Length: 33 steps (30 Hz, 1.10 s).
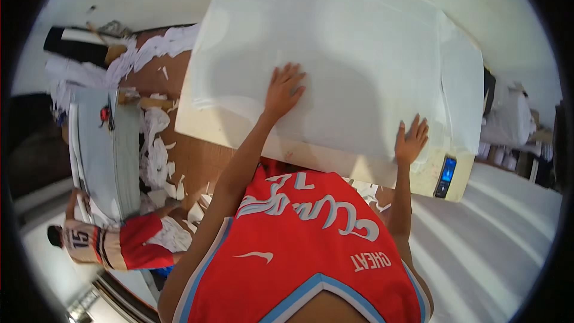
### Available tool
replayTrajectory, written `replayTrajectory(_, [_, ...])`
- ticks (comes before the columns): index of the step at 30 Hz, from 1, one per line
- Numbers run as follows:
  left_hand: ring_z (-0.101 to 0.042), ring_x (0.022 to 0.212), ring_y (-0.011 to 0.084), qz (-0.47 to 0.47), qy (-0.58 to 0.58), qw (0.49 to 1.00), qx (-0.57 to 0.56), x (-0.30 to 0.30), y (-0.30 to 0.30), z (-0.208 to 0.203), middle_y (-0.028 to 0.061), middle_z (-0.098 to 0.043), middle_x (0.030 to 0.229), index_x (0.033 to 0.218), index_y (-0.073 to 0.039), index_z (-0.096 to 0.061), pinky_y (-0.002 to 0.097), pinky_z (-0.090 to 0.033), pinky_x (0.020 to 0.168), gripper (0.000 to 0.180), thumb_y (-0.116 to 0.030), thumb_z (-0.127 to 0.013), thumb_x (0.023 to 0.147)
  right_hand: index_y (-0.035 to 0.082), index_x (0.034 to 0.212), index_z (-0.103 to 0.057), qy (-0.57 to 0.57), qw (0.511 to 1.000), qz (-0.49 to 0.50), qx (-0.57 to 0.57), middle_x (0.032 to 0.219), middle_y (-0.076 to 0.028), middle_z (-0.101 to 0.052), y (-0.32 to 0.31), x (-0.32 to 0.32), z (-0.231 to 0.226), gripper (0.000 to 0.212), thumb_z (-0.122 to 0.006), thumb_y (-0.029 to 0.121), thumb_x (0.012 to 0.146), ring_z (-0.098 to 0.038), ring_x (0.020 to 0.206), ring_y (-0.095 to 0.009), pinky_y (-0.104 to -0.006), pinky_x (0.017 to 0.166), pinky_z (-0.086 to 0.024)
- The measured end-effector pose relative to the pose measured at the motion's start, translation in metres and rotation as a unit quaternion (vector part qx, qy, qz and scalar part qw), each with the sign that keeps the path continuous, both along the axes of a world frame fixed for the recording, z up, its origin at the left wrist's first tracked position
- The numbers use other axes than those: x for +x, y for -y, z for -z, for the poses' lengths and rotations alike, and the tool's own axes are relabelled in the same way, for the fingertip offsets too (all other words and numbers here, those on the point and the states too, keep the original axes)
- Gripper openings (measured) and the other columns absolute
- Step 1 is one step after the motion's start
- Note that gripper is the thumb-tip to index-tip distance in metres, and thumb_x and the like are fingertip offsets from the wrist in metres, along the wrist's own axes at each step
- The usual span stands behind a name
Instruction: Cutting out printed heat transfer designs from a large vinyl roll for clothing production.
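A wide sheet of white fabric [335, 54] lies spread over a pale table [224, 127] in front of me. Flat on the middle of the sheet rests my left hand [284, 91], palm down with its fingers apart. My right hand [411, 140] is also laid flat, near the sheet's front right part, with the fingers stretched out. Neither hand holds anything. To the right of the right hand, a fold or overlapping edge runs through the fabric. A dark handheld phone [446, 176] with a lit blue screen lies on the table's near right corner.
At the left, a co-worker [110, 243] leans at another table [95, 149] bearing a red-and-black tool [106, 116]. White fabric scraps [156, 161] litter the brown floor [206, 158]. A white bundle [508, 116] and shelving stand at the right. Light stripes cross a pale surface [478, 245] at lower right.
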<state>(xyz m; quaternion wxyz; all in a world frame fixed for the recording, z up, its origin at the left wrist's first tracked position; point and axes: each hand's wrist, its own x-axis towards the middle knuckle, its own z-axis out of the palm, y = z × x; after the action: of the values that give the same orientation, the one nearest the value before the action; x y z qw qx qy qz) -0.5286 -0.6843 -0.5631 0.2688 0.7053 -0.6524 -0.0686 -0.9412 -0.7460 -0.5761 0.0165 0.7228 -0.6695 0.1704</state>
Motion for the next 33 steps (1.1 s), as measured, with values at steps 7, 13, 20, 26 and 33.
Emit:
replayTrajectory(7, [-0.059,0.099,0.0293,0.001,-0.131,0.99,0.041,0.021,-0.065,-0.006,0.0097,-0.064,0.106,0.115,-0.014,-0.062,0.0417,-0.043,0.091,0.029,-0.022,-0.057,0.088,0.002,0.132,-0.048,-0.097,0.995,0.02,0.021,0.137,-0.019,-0.046,0.032,0.002,0.036,0.054,-0.053,0.038,0.091,-0.039,0.129,-0.036,-0.0526,0.104,-0.031])
replayTrajectory(13, [-0.062,0.09,0.0304,-0.103,-0.207,0.973,-0.019,0.078,-0.195,-0.003,0.0107,-0.066,0.102,0.118,-0.013,-0.061,0.0388,-0.049,0.079,0.033,-0.026,-0.058,0.088,0.008,0.136,-0.044,0.052,0.996,-0.028,-0.071,0.14,-0.026,-0.037,-0.012,0.164,0.056,0.062,-0.054,0.048,0.09,-0.031,0.133,-0.041,-0.0543,0.106,-0.026])
replayTrajectory(20, [-0.065,0.085,0.0259,-0.231,-0.304,0.921,0.078,0.162,-0.332,0.029,0.0113,-0.068,0.096,0.119,-0.007,-0.059,0.0368,-0.05,0.077,0.035,-0.025,-0.058,0.089,0.006,0.131,-0.048,0.228,0.879,-0.417,-0.026,0.139,-0.022,-0.039,-0.149,0.462,0.04,0.05,-0.063,0.026,0.088,-0.029,0.134,-0.037,-0.0488,0.109,-0.024])
replayTrajectory(26, [-0.064,0.086,0.0268,-0.443,-0.355,0.823,-0.027,0.202,-0.432,0.036,0.016,-0.066,0.094,0.119,-0.004,-0.057,0.036,-0.05,0.075,0.037,-0.026,-0.059,0.089,0.005,0.126,-0.052,0.243,0.698,-0.66,0.133,0.137,-0.019,-0.041,-0.262,0.615,0.007,0.045,-0.064,0.023,0.086,-0.034,0.129,-0.038,-0.0456,0.107,-0.028])
replayTrajectory(33, [-0.064,0.086,0.0262,-0.527,-0.378,0.759,-0.061,0.273,-0.49,0.079,0.0158,-0.066,0.095,0.12,-0.004,-0.057,0.036,-0.05,0.076,0.038,-0.026,-0.059,0.089,0.002,0.114,-0.059,0.255,0.616,-0.687,0.29,0.121,-0.017,-0.055,-0.322,0.751,0.042,0.036,-0.065,0.023,0.085,-0.05,0.115,-0.033,-0.039,0.099,-0.039])
